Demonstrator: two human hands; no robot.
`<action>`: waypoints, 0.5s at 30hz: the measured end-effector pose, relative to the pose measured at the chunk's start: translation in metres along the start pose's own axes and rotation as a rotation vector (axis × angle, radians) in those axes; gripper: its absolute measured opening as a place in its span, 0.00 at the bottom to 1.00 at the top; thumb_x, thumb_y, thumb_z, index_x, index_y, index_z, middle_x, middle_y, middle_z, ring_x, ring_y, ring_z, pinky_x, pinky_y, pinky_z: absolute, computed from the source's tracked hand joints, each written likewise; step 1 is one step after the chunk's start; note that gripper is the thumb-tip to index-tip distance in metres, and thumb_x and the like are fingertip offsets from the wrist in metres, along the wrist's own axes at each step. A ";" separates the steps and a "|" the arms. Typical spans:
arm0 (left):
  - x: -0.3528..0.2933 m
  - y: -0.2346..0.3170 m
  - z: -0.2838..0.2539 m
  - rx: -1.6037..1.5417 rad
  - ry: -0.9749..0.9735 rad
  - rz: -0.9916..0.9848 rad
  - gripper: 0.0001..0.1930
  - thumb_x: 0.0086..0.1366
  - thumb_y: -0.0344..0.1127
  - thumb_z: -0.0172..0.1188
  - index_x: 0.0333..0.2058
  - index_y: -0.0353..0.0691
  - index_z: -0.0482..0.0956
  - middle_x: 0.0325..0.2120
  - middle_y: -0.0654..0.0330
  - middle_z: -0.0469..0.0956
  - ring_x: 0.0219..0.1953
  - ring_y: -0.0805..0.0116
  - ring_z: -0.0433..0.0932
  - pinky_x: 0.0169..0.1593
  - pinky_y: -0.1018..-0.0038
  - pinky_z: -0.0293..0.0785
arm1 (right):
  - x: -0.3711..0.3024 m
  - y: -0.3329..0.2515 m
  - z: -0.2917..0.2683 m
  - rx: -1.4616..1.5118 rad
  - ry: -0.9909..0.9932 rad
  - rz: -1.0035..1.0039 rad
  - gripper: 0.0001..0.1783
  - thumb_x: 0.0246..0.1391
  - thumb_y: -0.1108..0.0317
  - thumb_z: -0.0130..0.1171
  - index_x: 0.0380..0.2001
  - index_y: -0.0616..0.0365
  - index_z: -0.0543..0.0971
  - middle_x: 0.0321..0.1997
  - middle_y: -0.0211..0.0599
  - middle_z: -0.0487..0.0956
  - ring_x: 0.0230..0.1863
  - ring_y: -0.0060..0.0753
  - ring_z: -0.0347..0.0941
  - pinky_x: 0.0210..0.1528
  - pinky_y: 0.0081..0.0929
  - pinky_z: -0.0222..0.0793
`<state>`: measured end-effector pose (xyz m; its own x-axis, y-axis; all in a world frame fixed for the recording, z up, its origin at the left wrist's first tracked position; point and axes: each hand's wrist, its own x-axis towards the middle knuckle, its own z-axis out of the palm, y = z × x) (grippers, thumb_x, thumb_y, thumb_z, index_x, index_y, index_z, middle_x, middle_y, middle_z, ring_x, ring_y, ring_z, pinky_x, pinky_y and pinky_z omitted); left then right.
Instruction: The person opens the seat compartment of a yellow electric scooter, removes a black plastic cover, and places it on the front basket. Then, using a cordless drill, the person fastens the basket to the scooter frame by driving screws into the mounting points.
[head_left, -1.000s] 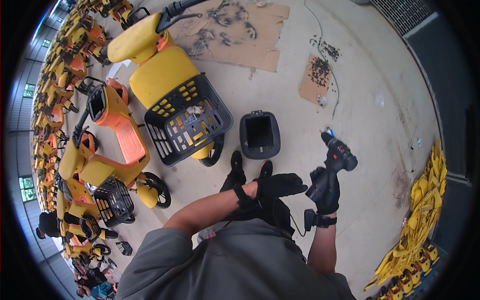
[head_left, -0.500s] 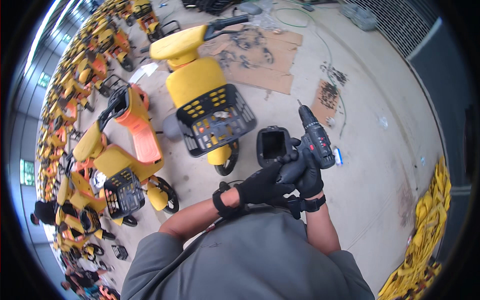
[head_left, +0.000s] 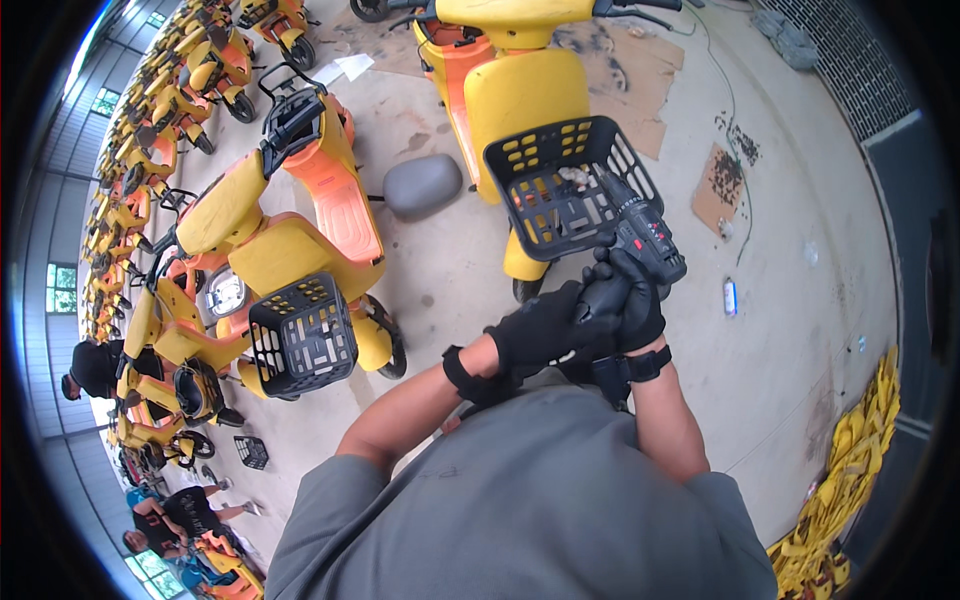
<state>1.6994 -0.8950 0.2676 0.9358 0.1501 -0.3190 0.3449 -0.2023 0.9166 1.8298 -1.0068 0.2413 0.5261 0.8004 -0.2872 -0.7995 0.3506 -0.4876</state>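
Observation:
A black cordless drill (head_left: 648, 238) is gripped in my right hand (head_left: 640, 310), its chuck pointing forward over the right side of a black basket (head_left: 641, 163). My left hand (head_left: 535, 330) is closed around the lower end of the drill, close against the right. Both hands wear black gloves. The basket is mounted on the front of a yellow scooter (head_left: 525, 95), and small loose parts lie in it. The drill's tip shows against the basket; whether they touch I cannot tell.
A second yellow and orange scooter (head_left: 320, 255) with a black basket stands to the left, a grey seat (head_left: 422, 187) between the two. Rows of scooters and people fill the far left. Cardboard with dark small parts (head_left: 720, 185), a small bottle (head_left: 730, 297) and yellow straps (head_left: 850, 460) lie right.
My view has moved so that the basket scooter is closer and further right. The drill now overlaps the basket. The black open bin beside my hands is no longer visible.

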 end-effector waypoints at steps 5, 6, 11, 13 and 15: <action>0.013 -0.029 -0.076 -0.037 0.173 -0.042 0.24 0.67 0.50 0.61 0.52 0.37 0.74 0.33 0.60 0.79 0.31 0.76 0.76 0.36 0.76 0.74 | 0.020 0.018 -0.014 0.063 0.098 0.028 0.13 0.61 0.74 0.55 0.49 0.57 0.72 0.41 0.35 0.78 0.36 0.25 0.76 0.51 0.34 0.78; 0.019 -0.037 -0.094 0.030 0.241 -0.087 0.24 0.67 0.50 0.62 0.51 0.36 0.74 0.33 0.60 0.79 0.29 0.76 0.75 0.33 0.76 0.74 | 0.026 0.021 -0.019 0.076 0.113 0.027 0.13 0.61 0.74 0.55 0.49 0.57 0.72 0.41 0.36 0.78 0.37 0.25 0.76 0.52 0.34 0.77; 0.061 -0.081 -0.148 0.107 0.512 -0.117 0.25 0.65 0.47 0.64 0.49 0.30 0.74 0.34 0.50 0.79 0.24 0.67 0.80 0.32 0.68 0.77 | 0.062 0.026 -0.042 0.138 0.098 -0.021 0.12 0.59 0.75 0.55 0.46 0.57 0.73 0.41 0.36 0.78 0.37 0.25 0.76 0.51 0.33 0.77; 0.077 -0.099 -0.161 0.186 0.545 -0.181 0.31 0.63 0.51 0.65 0.53 0.28 0.71 0.41 0.42 0.77 0.34 0.57 0.81 0.39 0.64 0.78 | 0.071 0.023 -0.050 0.165 0.100 -0.041 0.12 0.58 0.74 0.55 0.46 0.59 0.74 0.40 0.34 0.78 0.36 0.25 0.75 0.50 0.31 0.77; 0.100 -0.115 -0.173 0.284 0.573 -0.228 0.36 0.62 0.54 0.65 0.55 0.27 0.70 0.47 0.37 0.75 0.44 0.48 0.78 0.47 0.60 0.76 | 0.084 0.018 -0.056 0.135 0.176 -0.058 0.13 0.58 0.73 0.55 0.47 0.61 0.74 0.39 0.34 0.77 0.36 0.25 0.75 0.49 0.31 0.77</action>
<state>1.7404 -0.6897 0.1719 0.6783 0.6921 -0.2468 0.6077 -0.3396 0.7178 1.8755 -0.9608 0.1622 0.6052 0.6840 -0.4073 -0.7918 0.4649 -0.3961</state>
